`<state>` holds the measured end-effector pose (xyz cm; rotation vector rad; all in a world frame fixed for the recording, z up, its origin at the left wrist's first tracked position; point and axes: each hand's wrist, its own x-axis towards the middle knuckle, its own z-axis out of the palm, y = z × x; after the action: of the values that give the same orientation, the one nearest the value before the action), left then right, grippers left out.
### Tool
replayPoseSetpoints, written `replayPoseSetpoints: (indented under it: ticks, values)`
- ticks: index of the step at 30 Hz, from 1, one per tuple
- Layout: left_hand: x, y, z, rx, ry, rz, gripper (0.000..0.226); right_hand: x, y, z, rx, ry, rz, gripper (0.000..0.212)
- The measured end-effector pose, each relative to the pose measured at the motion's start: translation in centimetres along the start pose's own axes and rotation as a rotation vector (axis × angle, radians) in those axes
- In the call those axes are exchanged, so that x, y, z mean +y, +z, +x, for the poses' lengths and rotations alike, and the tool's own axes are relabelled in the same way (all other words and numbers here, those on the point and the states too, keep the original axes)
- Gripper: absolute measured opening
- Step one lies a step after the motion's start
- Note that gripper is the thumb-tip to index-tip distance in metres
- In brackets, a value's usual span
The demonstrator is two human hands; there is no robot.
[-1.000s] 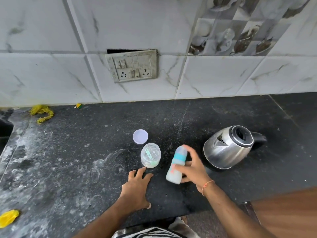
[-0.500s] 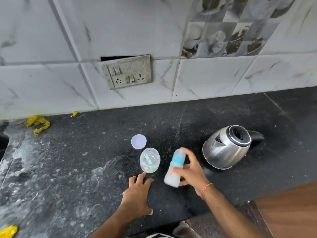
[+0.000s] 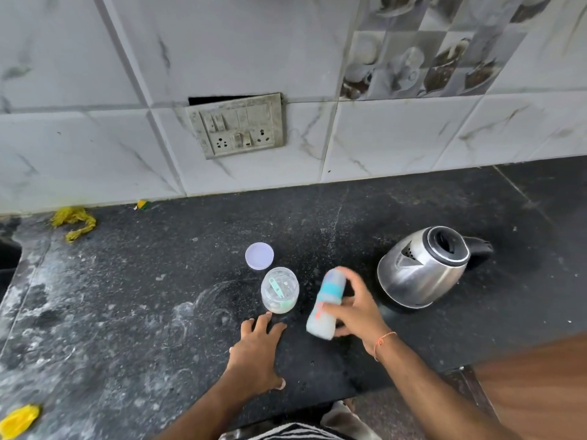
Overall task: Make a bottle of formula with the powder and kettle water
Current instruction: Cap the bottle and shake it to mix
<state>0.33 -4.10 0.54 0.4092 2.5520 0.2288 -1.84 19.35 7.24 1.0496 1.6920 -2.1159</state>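
Bottle (image 3: 327,304), pale with a teal band, tilts in the right hand (image 3: 357,308), whose fingers curl round its side; its image is blurred and I cannot tell whether its base touches the black worktop (image 3: 158,312). To its left stands the open powder jar (image 3: 280,290) with a scoop inside, the lid (image 3: 259,255) behind it. Left hand (image 3: 254,350) rests flat, fingers spread, a fingertip at the jar's base. Kettle (image 3: 419,269) stands right of the bottle.

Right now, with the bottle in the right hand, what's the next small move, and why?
Probably set the bottle upright on the counter. The right hand grips it tilted, its teal collar on and milky contents inside, so mixing looks done. The left hand rests flat by the open powder jar.
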Motion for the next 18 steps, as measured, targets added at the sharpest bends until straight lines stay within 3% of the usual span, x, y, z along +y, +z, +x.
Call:
replayPoseSetpoints:
  ticks: [1, 3, 6, 8, 10, 14, 16, 18]
  values:
    - [0.0, 0.0, 0.1, 0.002, 0.004, 0.004, 0.127, 0.0, -0.1, 0.1, 0.058, -0.088, 0.004, 0.079]
    - [0.2, 0.1, 0.2, -0.003, -0.001, -0.003, 0.127, 0.1, -0.6, 0.8, 0.11, -0.075, 0.111, 0.081]
    - [0.0, 0.3, 0.0, 0.002, -0.008, -0.017, 0.127, 0.1, -0.2, 0.1, -0.001, 0.081, 0.125, 0.081]
    - [-0.2, 0.3, 0.1, 0.015, 0.0, -0.012, 0.126, 0.4, -0.1, 0.2, 0.041, -0.06, 0.001, 0.077]
    - [0.0, 0.4, 0.2, 0.014, 0.002, -0.012, 0.126, 0.4, -0.6, 0.7, 0.089, -0.075, 0.087, 0.074]
    - [-0.1, 0.4, 0.0, 0.015, -0.001, -0.018, 0.127, 0.5, 0.0, 0.0, -0.049, 0.04, -0.035, 0.08]
    - [-0.1, 0.3, 0.1, 0.02, 0.003, -0.011, 0.127, 0.5, -0.2, 0.4, 0.034, -0.085, -0.017, 0.077]
    - [0.1, 0.3, 0.1, 0.009, -0.003, -0.016, 0.127, 0.4, -0.5, 1.0, 0.075, -0.069, 0.067, 0.078]
